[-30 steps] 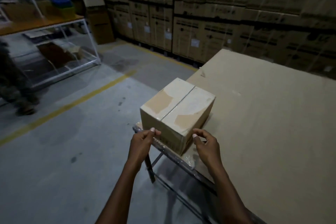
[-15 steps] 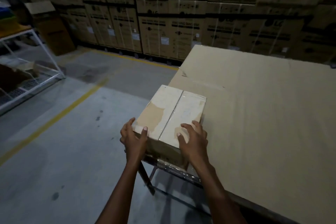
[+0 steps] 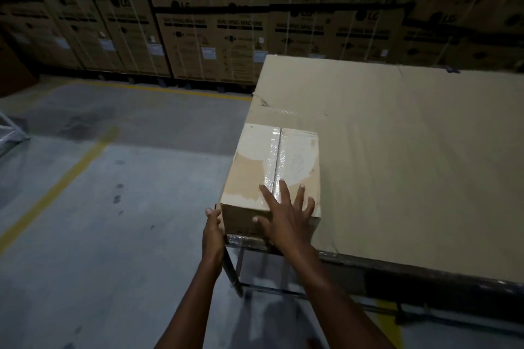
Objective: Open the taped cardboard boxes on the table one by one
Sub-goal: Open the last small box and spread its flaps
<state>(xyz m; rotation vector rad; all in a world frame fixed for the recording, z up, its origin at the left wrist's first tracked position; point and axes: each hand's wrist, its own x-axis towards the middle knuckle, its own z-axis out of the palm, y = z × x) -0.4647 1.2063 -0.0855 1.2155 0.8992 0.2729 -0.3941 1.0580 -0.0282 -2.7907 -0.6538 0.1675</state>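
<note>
The taped cardboard box (image 3: pixel 272 170) sits at the near left corner of the cardboard-covered table (image 3: pixel 411 150), seam tape intact. The right hand (image 3: pixel 286 215) lies flat on its lid, fingers spread and straight; the left hand (image 3: pixel 213 231) presses the box's left side — fingers relaxed, gripping nothing. Bare tabletop stretches rightward — floor drops off left.

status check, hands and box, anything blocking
Right hand flat, fingers spread on box top. Left hand against its left near corner. Tape on seam intact. Nothing in the way.
</note>
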